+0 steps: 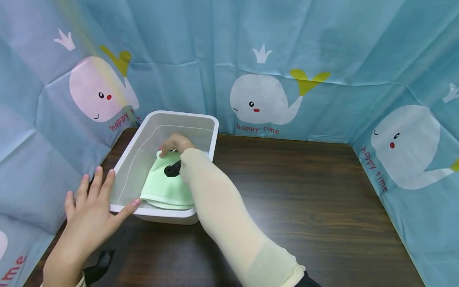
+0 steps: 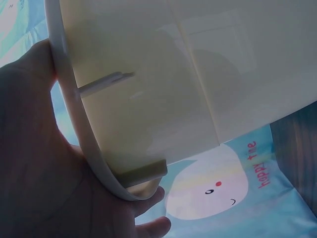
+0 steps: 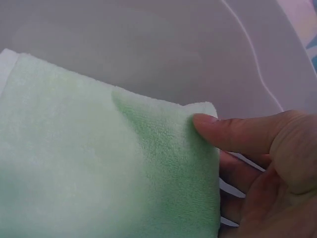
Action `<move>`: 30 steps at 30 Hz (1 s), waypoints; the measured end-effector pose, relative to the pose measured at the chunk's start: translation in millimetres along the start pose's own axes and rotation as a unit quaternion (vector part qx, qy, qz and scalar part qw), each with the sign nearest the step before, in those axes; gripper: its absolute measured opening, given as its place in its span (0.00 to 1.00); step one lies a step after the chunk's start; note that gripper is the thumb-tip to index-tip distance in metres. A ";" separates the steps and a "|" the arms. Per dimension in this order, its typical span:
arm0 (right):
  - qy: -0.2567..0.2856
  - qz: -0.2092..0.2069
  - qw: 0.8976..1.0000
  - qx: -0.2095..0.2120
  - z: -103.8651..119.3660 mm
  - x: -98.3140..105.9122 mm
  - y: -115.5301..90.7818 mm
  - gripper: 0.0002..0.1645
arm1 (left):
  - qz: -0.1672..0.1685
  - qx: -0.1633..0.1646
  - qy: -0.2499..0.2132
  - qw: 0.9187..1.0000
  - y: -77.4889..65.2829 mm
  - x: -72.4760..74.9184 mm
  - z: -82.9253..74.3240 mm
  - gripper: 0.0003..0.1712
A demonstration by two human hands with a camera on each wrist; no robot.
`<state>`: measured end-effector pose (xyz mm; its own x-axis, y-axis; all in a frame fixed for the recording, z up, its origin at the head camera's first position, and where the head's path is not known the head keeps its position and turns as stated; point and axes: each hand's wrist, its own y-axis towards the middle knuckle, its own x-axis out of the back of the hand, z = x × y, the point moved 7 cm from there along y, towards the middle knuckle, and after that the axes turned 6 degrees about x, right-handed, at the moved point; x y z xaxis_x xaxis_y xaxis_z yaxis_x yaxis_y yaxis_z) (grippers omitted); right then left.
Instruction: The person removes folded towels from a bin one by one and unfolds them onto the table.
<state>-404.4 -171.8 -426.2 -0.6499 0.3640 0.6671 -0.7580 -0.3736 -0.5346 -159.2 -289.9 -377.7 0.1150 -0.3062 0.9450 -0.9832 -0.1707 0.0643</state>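
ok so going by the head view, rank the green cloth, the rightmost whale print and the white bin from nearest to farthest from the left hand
1. White bin: nearest, touched by the left hand.
2. Green cloth: inside the bin, to that hand's right.
3. Rightmost whale print: farthest, on the curtain at the right.

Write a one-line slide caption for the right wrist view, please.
Right hand pinches a corner of a pale green cloth inside a white bin.
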 end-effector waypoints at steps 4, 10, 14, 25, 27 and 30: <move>0.009 -0.015 1.000 -0.005 -2.0 0.4 0.8 0.18 | -0.003 0.001 -0.001 1.000 -1.4 -0.3 0.4 0.61; 0.044 -0.053 0.997 -0.023 -1.6 3.3 -14.5 0.20 | 0.001 0.003 -0.003 1.000 -3.2 -0.9 0.7 0.61; 0.064 -0.059 0.996 -0.024 -2.1 4.9 -17.8 0.23 | 0.008 0.007 -0.006 1.000 -3.6 -2.0 1.1 0.62; 0.108 -0.029 0.993 -0.037 -4.3 8.0 -8.6 0.19 | 0.006 -0.001 -0.016 1.000 -4.4 -0.9 1.8 0.60; 0.104 -0.024 0.994 -0.024 -2.1 11.6 -9.2 0.18 | 0.002 -0.004 -0.017 1.000 -2.8 0.7 1.4 0.60; 0.088 -0.022 0.996 0.002 2.8 18.0 -11.7 0.17 | 0.000 -0.008 -0.019 1.000 -0.6 2.2 0.4 0.59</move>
<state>-407.0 -163.2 -406.4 -0.6159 0.5245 0.5879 -0.7859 -0.3569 -0.5049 -158.3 -290.9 -375.8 0.1191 -0.3411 0.9324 -0.9854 -0.1553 0.0691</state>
